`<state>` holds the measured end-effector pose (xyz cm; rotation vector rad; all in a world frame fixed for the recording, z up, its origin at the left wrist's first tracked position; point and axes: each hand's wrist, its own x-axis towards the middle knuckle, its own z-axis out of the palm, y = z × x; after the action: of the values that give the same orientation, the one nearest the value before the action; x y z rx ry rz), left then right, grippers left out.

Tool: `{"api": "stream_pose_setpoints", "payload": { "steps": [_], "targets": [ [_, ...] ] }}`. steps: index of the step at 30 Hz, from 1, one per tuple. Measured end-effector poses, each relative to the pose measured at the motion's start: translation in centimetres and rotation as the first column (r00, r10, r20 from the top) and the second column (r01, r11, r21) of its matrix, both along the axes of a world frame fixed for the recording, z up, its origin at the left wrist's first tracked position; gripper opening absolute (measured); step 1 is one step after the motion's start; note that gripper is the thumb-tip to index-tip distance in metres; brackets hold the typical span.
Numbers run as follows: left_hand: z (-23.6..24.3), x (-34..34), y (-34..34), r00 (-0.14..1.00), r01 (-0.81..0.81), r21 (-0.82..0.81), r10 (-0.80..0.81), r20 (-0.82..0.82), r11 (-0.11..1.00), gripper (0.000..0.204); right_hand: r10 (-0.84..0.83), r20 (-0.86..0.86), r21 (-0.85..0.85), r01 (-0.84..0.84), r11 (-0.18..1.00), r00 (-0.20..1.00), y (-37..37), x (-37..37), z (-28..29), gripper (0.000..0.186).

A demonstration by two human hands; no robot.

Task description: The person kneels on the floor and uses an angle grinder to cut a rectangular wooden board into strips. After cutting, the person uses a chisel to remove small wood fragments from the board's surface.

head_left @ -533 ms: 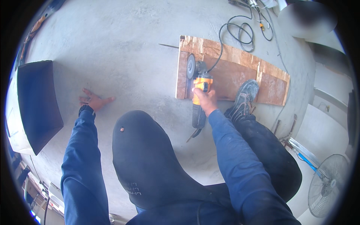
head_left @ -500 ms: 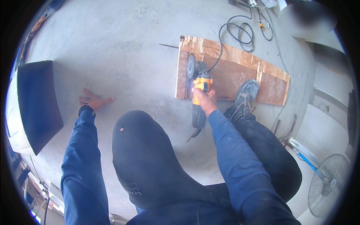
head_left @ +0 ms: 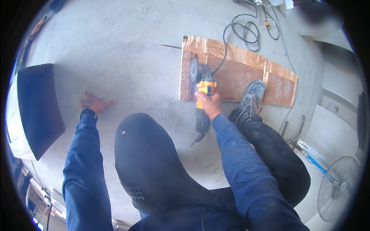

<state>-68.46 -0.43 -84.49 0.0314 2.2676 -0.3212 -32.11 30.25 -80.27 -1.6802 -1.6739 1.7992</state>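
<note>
My right hand (head_left: 209,104) is wrapped round the body of an orange and black angle grinder (head_left: 204,89). The grinder's disc (head_left: 194,70) stands on edge over the left end of a brown wooden board (head_left: 235,73); whether it touches the wood I cannot tell. On the right part of that board rests my shoe (head_left: 252,96). Well to the left, my left hand (head_left: 97,104) lies spread on the grey concrete floor (head_left: 127,57), holding nothing.
A black cord (head_left: 224,42) runs from the grinder to loose coils beyond the board. A thin dark rod (head_left: 170,46) sticks out past its left edge. At far left stands a dark-faced box (head_left: 40,107); a round fan (head_left: 338,188) is at lower right.
The view has shifted very slightly. The grinder, board and both hands keep nearly the same places relative to one another.
</note>
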Motion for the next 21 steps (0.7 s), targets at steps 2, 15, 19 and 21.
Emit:
{"api": "stream_pose_setpoints", "payload": {
  "steps": [2, 15, 19, 21],
  "targets": [
    [0.1, 0.0, 0.0, 1.000, 0.005, -0.002, -0.005, 0.001, 1.000, 0.174, -0.003, -0.018, -0.012, 0.003, 1.000, 1.000, -0.1, 0.1, -0.2, 0.042],
    [1.0, 0.0, 0.5, 0.999, 0.027, -0.020, -0.026, 0.021, 0.999, 0.172, -0.043, 0.041, -0.064, 0.046, 0.997, 0.998, -0.8, 0.0, 1.2, 0.039],
    [1.2, 0.0, 0.6, 0.999, 0.020, -0.024, -0.020, 0.025, 0.999, 0.172, -0.056, -0.006, -0.045, 0.056, 0.997, 0.998, -1.1, 0.0, 1.3, 0.038],
    [1.3, 0.1, 0.7, 1.000, 0.021, -0.024, -0.021, 0.023, 0.999, 0.172, -0.062, -0.014, -0.049, 0.061, 0.997, 0.998, -1.2, 0.1, 1.2, 0.037]
  ]
}}
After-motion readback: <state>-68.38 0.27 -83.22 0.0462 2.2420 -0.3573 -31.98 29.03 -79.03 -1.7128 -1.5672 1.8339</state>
